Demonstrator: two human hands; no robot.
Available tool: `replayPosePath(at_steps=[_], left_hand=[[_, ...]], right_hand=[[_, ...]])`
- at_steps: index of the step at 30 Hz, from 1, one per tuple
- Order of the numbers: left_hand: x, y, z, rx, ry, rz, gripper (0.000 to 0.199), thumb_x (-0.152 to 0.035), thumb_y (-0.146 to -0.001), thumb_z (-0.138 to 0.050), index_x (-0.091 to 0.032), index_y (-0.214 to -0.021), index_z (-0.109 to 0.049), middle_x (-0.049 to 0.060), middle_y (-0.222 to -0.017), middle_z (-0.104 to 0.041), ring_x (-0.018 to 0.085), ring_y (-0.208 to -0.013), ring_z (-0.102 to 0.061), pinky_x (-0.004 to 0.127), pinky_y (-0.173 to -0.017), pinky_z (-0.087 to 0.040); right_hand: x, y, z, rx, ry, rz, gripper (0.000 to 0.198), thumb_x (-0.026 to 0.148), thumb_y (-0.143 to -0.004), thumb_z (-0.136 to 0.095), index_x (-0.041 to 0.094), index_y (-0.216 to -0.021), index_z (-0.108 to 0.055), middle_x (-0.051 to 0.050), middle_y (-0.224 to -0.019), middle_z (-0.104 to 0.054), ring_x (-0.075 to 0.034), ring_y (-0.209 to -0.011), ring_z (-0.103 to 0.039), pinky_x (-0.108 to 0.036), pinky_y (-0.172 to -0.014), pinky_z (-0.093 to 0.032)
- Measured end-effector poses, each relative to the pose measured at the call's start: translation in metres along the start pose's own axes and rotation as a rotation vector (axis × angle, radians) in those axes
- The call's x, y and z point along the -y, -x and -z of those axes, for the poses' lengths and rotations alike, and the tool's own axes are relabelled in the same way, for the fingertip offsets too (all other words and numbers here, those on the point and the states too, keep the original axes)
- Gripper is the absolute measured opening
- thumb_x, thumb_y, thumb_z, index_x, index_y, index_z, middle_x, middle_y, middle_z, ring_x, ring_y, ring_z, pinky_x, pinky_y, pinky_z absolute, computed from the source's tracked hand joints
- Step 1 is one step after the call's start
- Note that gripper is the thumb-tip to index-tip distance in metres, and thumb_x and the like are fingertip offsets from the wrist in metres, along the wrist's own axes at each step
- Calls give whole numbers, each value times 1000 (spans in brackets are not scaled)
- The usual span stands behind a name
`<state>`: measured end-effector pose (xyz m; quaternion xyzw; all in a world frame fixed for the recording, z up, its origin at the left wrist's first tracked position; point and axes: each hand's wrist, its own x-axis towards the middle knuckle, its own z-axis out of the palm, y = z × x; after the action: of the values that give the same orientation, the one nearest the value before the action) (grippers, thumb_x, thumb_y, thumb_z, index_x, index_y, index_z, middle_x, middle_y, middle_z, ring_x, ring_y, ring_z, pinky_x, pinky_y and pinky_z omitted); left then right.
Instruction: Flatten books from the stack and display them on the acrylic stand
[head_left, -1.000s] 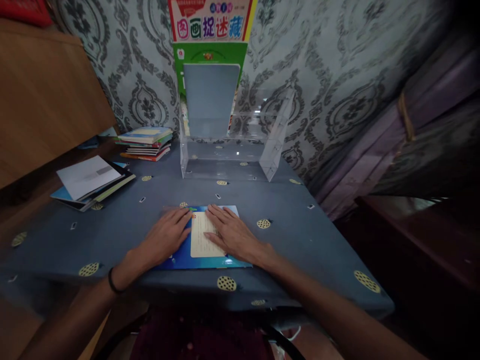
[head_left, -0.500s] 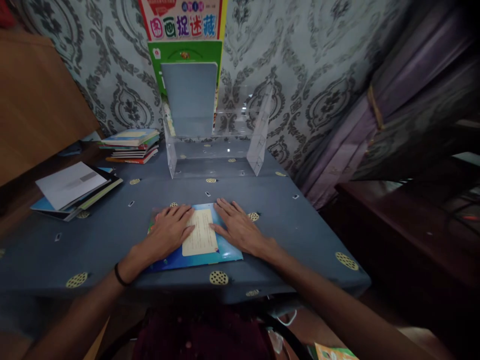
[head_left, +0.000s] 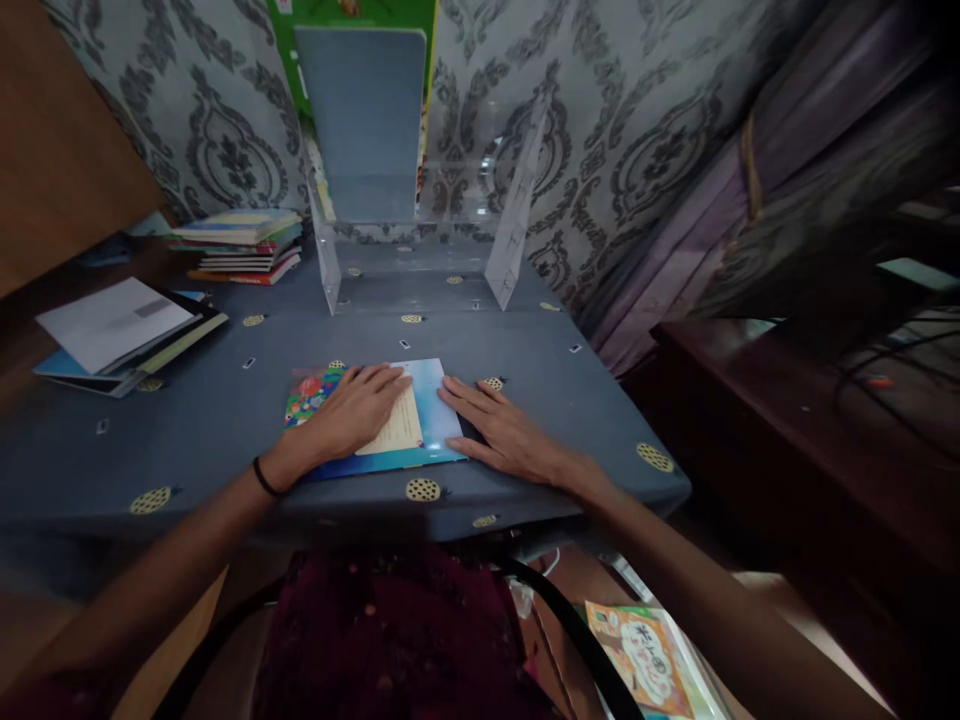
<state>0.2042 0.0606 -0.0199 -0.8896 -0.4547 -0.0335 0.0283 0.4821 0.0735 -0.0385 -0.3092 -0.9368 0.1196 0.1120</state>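
A thin blue picture book [head_left: 426,405] with a cream text panel lies on the cloth-covered table near its front edge. Part of a colourful, patterned page or cover shows at its left side. My left hand [head_left: 360,408] rests flat across the book, fingers stretched out over the panel and hiding part of it. At the book's right edge lies my right hand [head_left: 506,432], palm down with fingers extended. Its fingertips touch or nearly touch that edge. Neither hand is closed around anything.
A clear acrylic stand [head_left: 510,245] holds a green-bordered book [head_left: 360,120] upright at the back. Left are a book stack [head_left: 244,240] and a looser pile [head_left: 120,330]. An orange book [head_left: 641,660] lies low at right, below the table [head_left: 540,340].
My left hand has slid right over the panel, uncovering the patterned part at left. My right hand has moved off the book to its right edge. The view has tilted downward.
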Motion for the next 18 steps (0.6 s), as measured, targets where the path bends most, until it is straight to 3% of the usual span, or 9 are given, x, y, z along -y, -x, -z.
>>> replayPosePath(at_steps=[5, 10, 18], left_hand=[[-2, 7, 0, -5, 61, 28, 46, -30, -107, -29, -18, -150, -44, 10, -158, -45, 28, -147, -39, 50, -119, -33], [1, 40, 2, -47, 131, 101, 54, -47, -108, -25, -18, -150, -43, 12, -160, -42, 25, -149, -37, 49, -124, -27], [55, 75, 0, -67, 156, 322, 54, -45, -108, -26, -15, -150, -43, 13, -159, -44, 23, -151, -34, 45, -124, -29]], right_hand=[[3, 6, 1, 32, 36, -20, 69, 58, -106, -32, 23, -163, -18, -11, -168, -23, -25, -155, -23, -54, -126, -19], [-1, 4, -3, 12, 42, -11, 69, 60, -105, -30, 24, -163, -19, -11, -167, -27, -27, -154, -27, -56, -125, -21], [-3, 5, -4, 21, 37, -7, 67, 59, -105, -34, 26, -163, -23, -9, -166, -30, -28, -153, -27, -57, -126, -21]])
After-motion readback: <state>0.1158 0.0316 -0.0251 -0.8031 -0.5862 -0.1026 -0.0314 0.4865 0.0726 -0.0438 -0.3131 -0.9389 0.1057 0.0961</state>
